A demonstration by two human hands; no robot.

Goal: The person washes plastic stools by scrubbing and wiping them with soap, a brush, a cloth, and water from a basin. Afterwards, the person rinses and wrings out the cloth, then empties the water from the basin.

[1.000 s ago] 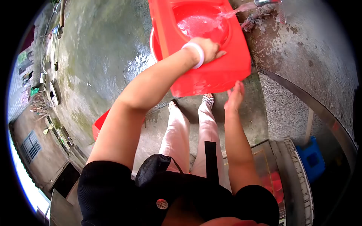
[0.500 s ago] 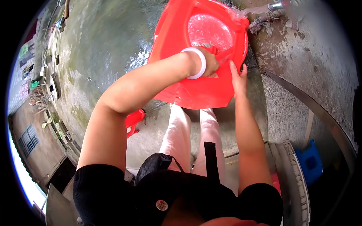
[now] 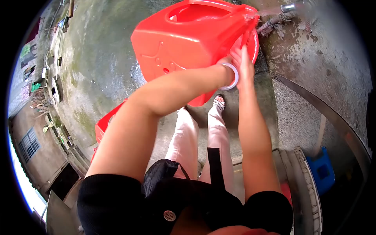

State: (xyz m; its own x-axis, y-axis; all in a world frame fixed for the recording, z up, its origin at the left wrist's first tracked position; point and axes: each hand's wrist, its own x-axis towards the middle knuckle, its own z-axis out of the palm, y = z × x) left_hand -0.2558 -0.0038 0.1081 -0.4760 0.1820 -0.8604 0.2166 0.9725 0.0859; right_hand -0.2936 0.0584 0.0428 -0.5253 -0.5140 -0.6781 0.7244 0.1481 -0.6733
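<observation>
A red plastic piece (image 3: 172,51) with an oval opening in its top is tilted on its side, and its right part lies over the rim of a round red basin (image 3: 256,41). Water from a metal spout (image 3: 288,8) runs onto its upper right corner. My left hand (image 3: 225,62), above a pale bracelet (image 3: 234,80), is at the right edge of the red piece; its fingers are mostly hidden. Right beside it, my right hand (image 3: 243,64) has its fingers stretched upward near the same edge. Whether it presses on the plastic is unclear.
Another red plastic object (image 3: 102,124) stands at the left, partly behind my left arm. Wet concrete floor (image 3: 98,51) spreads to the upper left. My feet (image 3: 219,102) are below the red piece. A blue stool (image 3: 323,170) is at the lower right, beyond a curved edge (image 3: 313,98).
The red piece has turned, so its moulded side now shows and its opening sits higher. My left hand has moved right, close to my right hand, which has shifted slightly up.
</observation>
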